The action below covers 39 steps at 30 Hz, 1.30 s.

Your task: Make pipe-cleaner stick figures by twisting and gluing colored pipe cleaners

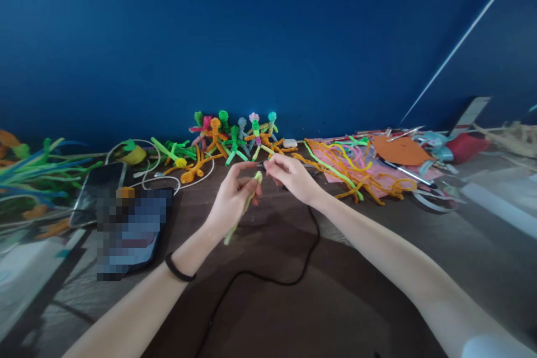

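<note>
My left hand is closed round a pale green pipe cleaner that hangs down past the palm, above the dark brown table. My right hand is pinched next to the pipe cleaner's top end; what its fingers hold is too small to make out. Both hands meet at the middle of the view. Just behind them, against the blue wall, stands a row of small pipe-cleaner figures in orange, green, pink and blue.
Loose orange, yellow and green pipe cleaners lie on pink paper at the right, with an orange sheet behind. A tablet and a blurred phone lie at the left with white cables. A black cable crosses the table under my arms.
</note>
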{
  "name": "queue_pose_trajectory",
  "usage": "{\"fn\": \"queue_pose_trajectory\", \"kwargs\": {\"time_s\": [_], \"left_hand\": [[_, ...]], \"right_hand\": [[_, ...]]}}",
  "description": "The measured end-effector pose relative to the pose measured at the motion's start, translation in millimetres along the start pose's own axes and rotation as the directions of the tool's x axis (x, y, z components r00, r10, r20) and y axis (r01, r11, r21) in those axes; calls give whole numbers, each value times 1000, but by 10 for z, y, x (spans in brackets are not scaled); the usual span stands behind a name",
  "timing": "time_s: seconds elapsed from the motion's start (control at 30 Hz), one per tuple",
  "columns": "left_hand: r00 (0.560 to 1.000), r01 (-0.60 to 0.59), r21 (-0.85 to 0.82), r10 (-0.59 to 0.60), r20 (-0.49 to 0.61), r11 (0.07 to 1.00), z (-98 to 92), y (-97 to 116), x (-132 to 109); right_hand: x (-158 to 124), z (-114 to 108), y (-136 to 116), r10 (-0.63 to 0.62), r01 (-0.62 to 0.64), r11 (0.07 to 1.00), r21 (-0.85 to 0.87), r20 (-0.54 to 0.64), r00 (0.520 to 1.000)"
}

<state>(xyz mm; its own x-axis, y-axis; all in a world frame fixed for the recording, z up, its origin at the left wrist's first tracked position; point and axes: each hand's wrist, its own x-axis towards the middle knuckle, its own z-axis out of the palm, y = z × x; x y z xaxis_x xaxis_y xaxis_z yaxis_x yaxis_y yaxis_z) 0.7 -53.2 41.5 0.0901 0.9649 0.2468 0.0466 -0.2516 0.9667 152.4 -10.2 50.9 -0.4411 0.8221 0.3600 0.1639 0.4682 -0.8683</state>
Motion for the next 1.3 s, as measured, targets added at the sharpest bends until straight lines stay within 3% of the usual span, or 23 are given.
{"fn": "queue_pose_trajectory", "kwargs": {"time_s": [0.1, 0.2, 0.33, 0.53, 0.67, 0.9, 1.03, 1.13, 1.2, 1.3], "left_hand": [[999, -19, -22, 20, 47, 1000, 8, -75, 2], [989, -111, 74, 103, 103, 991, -1, -137, -11], [967, -247, 269, 217, 135, 931, -17, -134, -42], [911, -405, 568, 366, 188, 717, 16, -140, -92], [922, -379, 637, 333, 198, 671, 52, -180, -97], [974, -222, 651, 196, 114, 726, 85, -207, -136], [997, -81, 505, 69, 42, 859, 149, -175, -168], [994, 67, 198, -83, 75, 978, 208, -129, -182], [968, 216, -51, -207, 139, 975, 237, -107, -187], [919, 366, -292, -294, 262, 884, 253, -93, -184]], "right_hand": [[-32, -19, -34, -68, 95, 968, -233, 121, 990], [-52, 6, -60, -89, 146, 936, -322, 185, 979], [-52, 47, -92, -46, 80, 973, -215, 157, 987], [-31, 108, -33, 27, -32, 999, 41, 117, 993], [-35, 107, -29, 45, -45, 999, -2, 86, 995], [-69, 113, -102, -27, 26, 987, -157, -3, 1000], [-83, 160, -53, -65, 57, 980, -190, -36, 997], [-92, 169, -22, -89, 76, 974, -214, -54, 995], [-96, 160, -15, -117, 100, 965, -243, -60, 991], [-91, 141, -13, -150, 126, 948, -294, -60, 987]]}}
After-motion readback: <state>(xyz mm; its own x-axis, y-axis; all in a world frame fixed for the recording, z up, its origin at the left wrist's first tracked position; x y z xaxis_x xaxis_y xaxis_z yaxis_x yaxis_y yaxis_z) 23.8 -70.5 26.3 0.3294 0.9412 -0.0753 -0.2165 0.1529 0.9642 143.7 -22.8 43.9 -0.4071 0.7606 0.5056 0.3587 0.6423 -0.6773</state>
